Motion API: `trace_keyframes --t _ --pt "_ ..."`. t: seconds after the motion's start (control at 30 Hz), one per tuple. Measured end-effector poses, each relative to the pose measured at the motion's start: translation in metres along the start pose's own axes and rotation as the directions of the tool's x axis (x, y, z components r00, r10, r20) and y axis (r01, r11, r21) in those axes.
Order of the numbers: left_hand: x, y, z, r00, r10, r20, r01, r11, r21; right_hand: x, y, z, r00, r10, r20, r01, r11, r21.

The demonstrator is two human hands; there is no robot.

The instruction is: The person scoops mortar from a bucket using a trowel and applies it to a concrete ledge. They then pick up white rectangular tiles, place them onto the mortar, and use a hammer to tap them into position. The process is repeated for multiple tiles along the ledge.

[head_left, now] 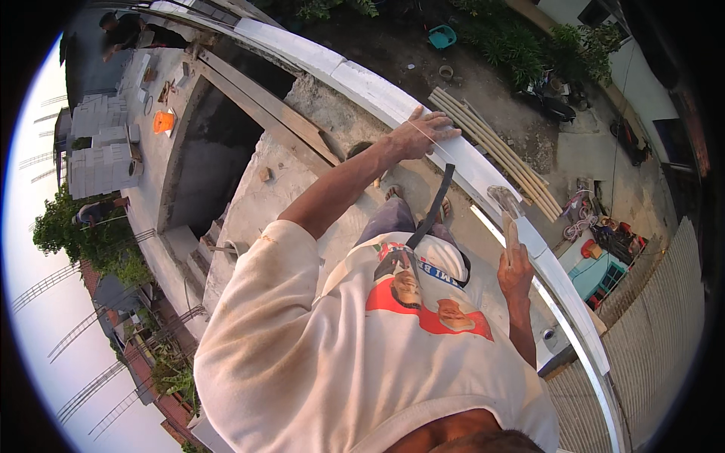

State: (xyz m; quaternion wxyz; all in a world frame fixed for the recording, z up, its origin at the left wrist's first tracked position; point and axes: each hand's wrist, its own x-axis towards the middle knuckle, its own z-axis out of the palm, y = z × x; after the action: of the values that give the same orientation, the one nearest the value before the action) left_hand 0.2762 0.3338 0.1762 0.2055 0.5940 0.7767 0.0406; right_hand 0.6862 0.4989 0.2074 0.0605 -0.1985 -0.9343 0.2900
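My left hand (424,134) lies with fingers stretched out on top of a row of white blocks (377,93) that forms a low, narrow wall. A thin pale string passes by its fingers. Further right along the wall, my right hand (516,270) is closed round the handle of a trowel (504,201). Its metal blade, smeared with grey, is over the top of the blocks. A long white strip (487,225) runs along the near side of the wall. My sandalled feet stand on the concrete just inside the wall.
Beyond the wall is a drop to a yard with bamboo poles (495,151), a teal basin (442,36) and a pink bicycle (580,219). At left, wooden planks (264,106) border a dark opening. An orange bucket (163,122), stacked grey blocks (104,167) and a co-worker (121,32) are farther off.
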Motion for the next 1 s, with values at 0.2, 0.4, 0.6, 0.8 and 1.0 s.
trace_keyframes --t 0.2,0.4,0.6,0.8,1.0 --pt "-0.031 -0.064 -0.010 0.930 -0.250 -0.269 0.255 0.967 -0.019 0.045 -0.042 0.012 0.999 -0.042 -0.010 0.043 0.995 0.094" --pt "-0.057 -0.103 -0.034 0.895 -0.395 -0.209 0.388 0.919 -0.075 0.128 -0.104 0.025 0.960 -0.208 -0.190 0.242 0.955 0.174" --pt "-0.055 -0.109 -0.024 0.895 -0.348 -0.280 0.320 0.937 -0.143 0.146 -0.076 0.041 0.958 -0.206 0.198 0.238 0.959 -0.154" --pt "-0.053 -0.116 -0.016 0.898 -0.333 -0.289 0.301 0.942 -0.151 0.129 -0.084 0.042 0.979 -0.198 0.041 0.200 0.978 -0.052" --pt "-0.072 -0.134 -0.012 0.788 -0.485 -0.379 0.437 0.875 -0.209 0.140 -0.100 0.031 0.983 -0.124 0.134 0.126 0.992 -0.012"
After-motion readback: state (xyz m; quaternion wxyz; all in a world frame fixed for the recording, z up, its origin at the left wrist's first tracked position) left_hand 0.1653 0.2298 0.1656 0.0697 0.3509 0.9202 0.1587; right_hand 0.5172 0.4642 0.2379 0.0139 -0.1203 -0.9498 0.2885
